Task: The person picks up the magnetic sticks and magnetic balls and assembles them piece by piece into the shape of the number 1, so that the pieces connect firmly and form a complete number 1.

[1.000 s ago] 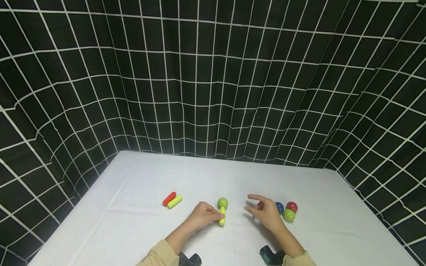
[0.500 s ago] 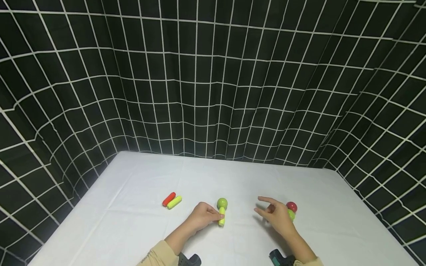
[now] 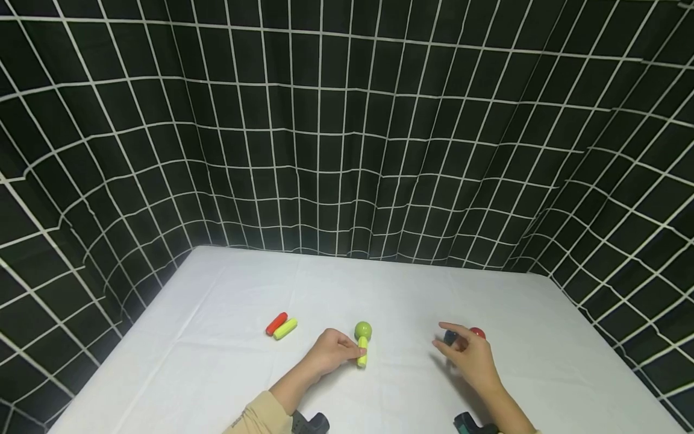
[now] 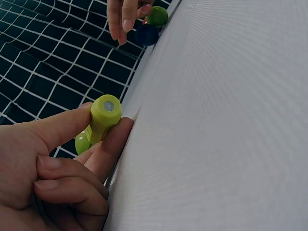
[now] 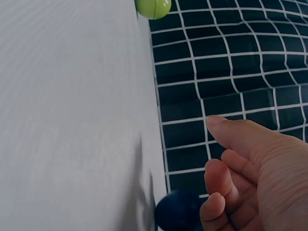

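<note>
Head view, pinched rod: At lower centre I see the left hand [image 3: 332, 351] pinching a short yellow-green faceted rod [image 3: 362, 361] between thumb and fingertips; a glossy green ball [image 3: 363, 330] lies at its far end, apparently touching.
Head view, loose rods: Left of these, a red rod [image 3: 276, 323] and a second yellow-green rod [image 3: 285, 328] lie side by side on the white cloth [image 3: 206, 367].
Head view, right hand: At lower right, the right hand [image 3: 470, 357] partly hides a glossy red ball [image 3: 478, 332] and a dark blue ball [image 3: 450, 337]; thumb and forefinger are parted, gripping nothing.
Left wrist view, rod end: Left of centre, a grey disc [image 4: 109, 105] marks the rod's near end; a second green ball [image 4: 157, 16] shows at the top.
Right wrist view, fingertips: At lower right the fingers curve loosely; I cannot tell whether they touch the blue ball.
Hazard, rod: I judge the narrow pinch could let it twist away from its ball.
Hazard, balls: A brushing fingertip could, I expect, set them rolling.
</note>
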A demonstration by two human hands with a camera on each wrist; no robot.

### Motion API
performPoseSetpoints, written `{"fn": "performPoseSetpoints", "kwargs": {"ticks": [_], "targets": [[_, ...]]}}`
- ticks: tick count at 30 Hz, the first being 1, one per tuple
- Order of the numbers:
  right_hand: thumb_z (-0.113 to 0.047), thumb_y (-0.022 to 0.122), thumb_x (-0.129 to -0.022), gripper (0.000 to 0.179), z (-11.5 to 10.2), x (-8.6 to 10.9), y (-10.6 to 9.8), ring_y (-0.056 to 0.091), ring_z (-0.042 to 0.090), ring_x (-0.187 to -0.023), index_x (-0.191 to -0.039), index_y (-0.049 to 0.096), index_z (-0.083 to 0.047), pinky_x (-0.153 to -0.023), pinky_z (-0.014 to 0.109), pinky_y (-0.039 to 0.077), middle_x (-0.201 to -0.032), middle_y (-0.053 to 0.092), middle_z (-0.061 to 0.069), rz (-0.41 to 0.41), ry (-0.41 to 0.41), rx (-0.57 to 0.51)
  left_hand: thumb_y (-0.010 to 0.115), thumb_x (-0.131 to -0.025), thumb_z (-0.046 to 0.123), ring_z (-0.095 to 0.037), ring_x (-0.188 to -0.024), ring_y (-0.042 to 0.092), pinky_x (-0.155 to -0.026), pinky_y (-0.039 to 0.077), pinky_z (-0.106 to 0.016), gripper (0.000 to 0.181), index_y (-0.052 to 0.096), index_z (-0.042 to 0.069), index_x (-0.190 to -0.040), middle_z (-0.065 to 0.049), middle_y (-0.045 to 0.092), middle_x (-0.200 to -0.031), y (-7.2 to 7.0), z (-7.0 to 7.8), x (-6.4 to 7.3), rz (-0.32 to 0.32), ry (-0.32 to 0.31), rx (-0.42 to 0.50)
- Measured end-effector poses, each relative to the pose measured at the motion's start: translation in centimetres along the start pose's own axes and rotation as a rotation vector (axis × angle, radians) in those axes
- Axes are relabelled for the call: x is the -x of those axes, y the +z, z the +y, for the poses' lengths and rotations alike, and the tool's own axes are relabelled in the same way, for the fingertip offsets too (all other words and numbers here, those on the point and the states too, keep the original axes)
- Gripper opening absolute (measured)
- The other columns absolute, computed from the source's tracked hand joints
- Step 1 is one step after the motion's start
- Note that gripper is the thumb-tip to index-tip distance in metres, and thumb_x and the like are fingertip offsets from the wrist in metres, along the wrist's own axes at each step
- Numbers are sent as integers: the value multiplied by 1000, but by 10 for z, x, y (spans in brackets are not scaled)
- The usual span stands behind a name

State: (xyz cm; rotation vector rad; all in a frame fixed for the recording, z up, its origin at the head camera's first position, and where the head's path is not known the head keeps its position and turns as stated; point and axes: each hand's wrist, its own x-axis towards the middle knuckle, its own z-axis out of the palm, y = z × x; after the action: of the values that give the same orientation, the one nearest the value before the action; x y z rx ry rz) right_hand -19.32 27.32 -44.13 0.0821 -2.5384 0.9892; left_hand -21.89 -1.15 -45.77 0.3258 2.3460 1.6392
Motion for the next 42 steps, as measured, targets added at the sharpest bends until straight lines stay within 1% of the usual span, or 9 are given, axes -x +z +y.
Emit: {"fn": "performPoseSetpoints", "kwargs": {"ticks": [7,12,17,19,26,32,37,40,42], "targets": [[-9,79,-70,36,7,9,-11,31,-2,-43,-104,67,-2,-41,18,33,-53,46,-4,46,-5,13,73,-77,27,-13,-68,52,-64,41,-26,24,70,3,-77,-3,65,-66,-1,-1,-2,0,-2,-10],[-8,79,-70,36,13,13,-19,35,-2,-44,-103,67,-4,-39,17,34,-55,49,-4,84,21,36,73,-77,27,-13,-69,53,-65,40,-26,24,70,3,-76,-2,65,-65,0,-2,-3,-9,-2,1],[-4,79,-68,35,20,16,-24,37,-2,-44,-101,67,-2,-37,16,33,-54,49,-3,122,2,42,74,-77,27,-13,-69,53,-65,41,-27,24,70,3,-76,-2,64,-64,0,-3,-2,-3,-5,-4],[-4,79,-68,35,22,16,-26,36,-2,-43,-101,68,-2,-37,16,32,-53,48,-3,132,10,51,74,-77,27,-13,-69,52,-64,41,-27,24,70,3,-76,-1,63,-63,0,-3,-2,0,-8,-4],[-9,79,-70,35,26,18,-32,35,-1,-43,-103,69,-4,-39,19,33,-54,50,-3,127,93,102,74,-77,27,-12,-67,53,-63,42,-26,24,70,3,-76,1,60,-60,1,-5,-4,-9,-7,12],[-6,79,-69,36,28,20,-32,36,-3,-47,-102,68,-1,-39,19,35,-56,52,-2,142,68,149,74,-77,27,-12,-67,53,-63,43,-26,24,70,3,-76,1,60,-60,1,-5,-6,-10,-3,9],[-6,78,-69,37,28,21,-32,37,-2,-48,-103,67,-1,-40,19,36,-58,53,0,116,71,178,74,-77,26,-13,-71,54,-66,43,-27,24,70,3,-76,0,64,-65,1,-5,-4,-7,1,9],[-5,78,-68,36,29,21,-32,38,-3,-50,-102,67,0,-41,19,37,-66,58,3,109,60,178,74,-77,26,-13,-73,54,-67,42,-27,24,70,3,-76,-1,65,-67,1,-5,-4,-6,2,12],[-4,79,-68,35,29,21,-32,39,-4,-52,-101,67,0,-41,19,37,-74,62,8,112,46,170,74,-77,26,-13,-73,54,-67,42,-27,24,70,3,-76,-1,65,-67,1,-4,-4,-6,6,11]]}}
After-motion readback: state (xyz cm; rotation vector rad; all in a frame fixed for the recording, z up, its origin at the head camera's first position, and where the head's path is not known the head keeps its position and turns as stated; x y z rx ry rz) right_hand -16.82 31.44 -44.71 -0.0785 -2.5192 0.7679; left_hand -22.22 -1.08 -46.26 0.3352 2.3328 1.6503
